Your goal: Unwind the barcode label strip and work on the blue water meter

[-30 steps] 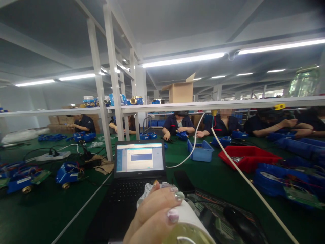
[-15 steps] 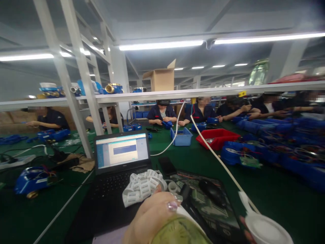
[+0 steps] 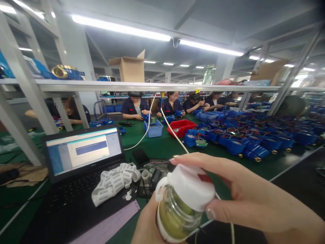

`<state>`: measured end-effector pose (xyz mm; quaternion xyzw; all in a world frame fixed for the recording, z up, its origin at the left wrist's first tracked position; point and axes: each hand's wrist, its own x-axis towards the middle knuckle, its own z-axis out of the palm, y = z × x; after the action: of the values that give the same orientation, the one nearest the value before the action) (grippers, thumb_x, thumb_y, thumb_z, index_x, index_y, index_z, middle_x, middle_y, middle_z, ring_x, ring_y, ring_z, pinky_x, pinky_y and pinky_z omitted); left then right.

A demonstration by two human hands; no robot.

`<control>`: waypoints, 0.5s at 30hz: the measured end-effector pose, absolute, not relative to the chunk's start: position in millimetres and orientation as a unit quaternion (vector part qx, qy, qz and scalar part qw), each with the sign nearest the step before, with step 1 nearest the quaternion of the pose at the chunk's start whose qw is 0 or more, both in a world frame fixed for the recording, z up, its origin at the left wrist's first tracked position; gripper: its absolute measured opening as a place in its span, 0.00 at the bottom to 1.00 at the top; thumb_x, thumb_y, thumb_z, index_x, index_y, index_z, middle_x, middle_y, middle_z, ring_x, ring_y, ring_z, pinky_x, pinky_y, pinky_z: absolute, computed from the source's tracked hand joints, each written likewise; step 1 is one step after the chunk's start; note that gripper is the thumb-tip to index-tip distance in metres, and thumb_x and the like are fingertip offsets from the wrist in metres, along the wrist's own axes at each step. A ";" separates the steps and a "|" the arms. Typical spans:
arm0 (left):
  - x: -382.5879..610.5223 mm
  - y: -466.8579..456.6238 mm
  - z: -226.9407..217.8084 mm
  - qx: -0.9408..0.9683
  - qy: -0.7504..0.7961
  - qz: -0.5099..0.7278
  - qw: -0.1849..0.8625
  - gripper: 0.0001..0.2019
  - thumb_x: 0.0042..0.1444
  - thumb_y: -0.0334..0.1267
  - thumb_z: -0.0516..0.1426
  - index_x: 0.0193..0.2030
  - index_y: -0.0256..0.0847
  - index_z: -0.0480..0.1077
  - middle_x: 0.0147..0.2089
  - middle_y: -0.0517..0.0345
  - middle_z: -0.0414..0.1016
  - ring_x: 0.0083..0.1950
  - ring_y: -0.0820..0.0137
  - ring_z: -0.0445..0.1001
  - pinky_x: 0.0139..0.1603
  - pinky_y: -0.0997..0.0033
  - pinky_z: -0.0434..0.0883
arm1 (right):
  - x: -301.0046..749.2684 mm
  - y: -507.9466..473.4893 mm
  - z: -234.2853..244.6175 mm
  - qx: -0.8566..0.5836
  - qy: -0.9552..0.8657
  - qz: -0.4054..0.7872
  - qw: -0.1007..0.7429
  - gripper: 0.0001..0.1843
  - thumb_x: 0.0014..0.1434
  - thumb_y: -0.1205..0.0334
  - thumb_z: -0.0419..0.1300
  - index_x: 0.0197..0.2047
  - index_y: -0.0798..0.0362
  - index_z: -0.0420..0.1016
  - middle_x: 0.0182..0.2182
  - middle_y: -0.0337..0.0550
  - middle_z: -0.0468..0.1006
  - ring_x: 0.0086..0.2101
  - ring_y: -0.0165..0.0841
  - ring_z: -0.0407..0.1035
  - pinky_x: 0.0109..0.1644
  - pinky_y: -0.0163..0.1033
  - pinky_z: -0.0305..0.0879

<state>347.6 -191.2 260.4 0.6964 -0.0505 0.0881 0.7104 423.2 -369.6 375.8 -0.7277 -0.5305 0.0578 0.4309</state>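
Close in front of me is a clear drinking bottle (image 3: 177,217) with yellow-green contents, tilted. My left hand (image 3: 146,222) is wrapped around its lower left side; most of those fingers are hidden behind it. A white lid (image 3: 190,188) with a side loop and a dark red mark sits over the bottle's mouth. My right hand (image 3: 246,193) grips this lid, thumb at the near side and fingers over the top. Whether the lid is screwed tight cannot be seen.
A laptop (image 3: 83,152) carries a bunched label strip (image 3: 114,183) and stands left, with a lilac paper (image 3: 109,225) by it. A phone (image 3: 141,156), blue bin (image 3: 153,129), red bin (image 3: 180,128) and many blue meters (image 3: 236,145) lie beyond. Co-workers (image 3: 135,108) sit opposite.
The lid, earlier held apart at the lower right, is now on the bottle in my right hand. The bottle has come lower and more upright. My view has turned right.
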 end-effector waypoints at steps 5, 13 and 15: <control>352.5 -187.6 254.1 0.703 -0.067 0.103 0.700 0.31 0.32 0.27 0.61 0.48 0.41 0.64 0.44 0.57 0.74 0.46 0.58 0.71 0.45 0.67 0.69 | 416.8 -353.5 404.7 -0.739 -0.629 0.071 0.228 0.31 0.51 0.72 0.61 0.58 0.46 0.64 0.57 0.41 0.65 0.55 0.36 0.60 0.59 0.37 0.59; 348.7 -182.8 248.0 0.707 -0.054 0.107 0.697 0.29 0.32 0.24 0.58 0.46 0.40 0.63 0.38 0.61 0.73 0.38 0.65 0.70 0.36 0.72 0.67 | 396.3 -330.7 388.4 -0.851 -0.505 -0.047 0.135 0.26 0.47 0.66 0.64 0.51 0.46 0.68 0.43 0.41 0.69 0.40 0.36 0.66 0.42 0.39 0.67; 351.2 -182.0 241.9 0.702 -0.076 0.111 0.699 0.32 0.32 0.24 0.58 0.49 0.41 0.61 0.42 0.59 0.73 0.41 0.63 0.71 0.40 0.70 0.68 | 400.8 -332.4 394.8 -0.816 -0.556 0.000 0.154 0.28 0.47 0.71 0.63 0.52 0.46 0.66 0.47 0.40 0.68 0.44 0.34 0.65 0.47 0.37 0.65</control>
<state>351.2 -182.0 241.9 0.7019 -0.0761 0.1106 0.6995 400.8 -332.4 394.8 -0.8164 -0.5565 -0.0001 0.1545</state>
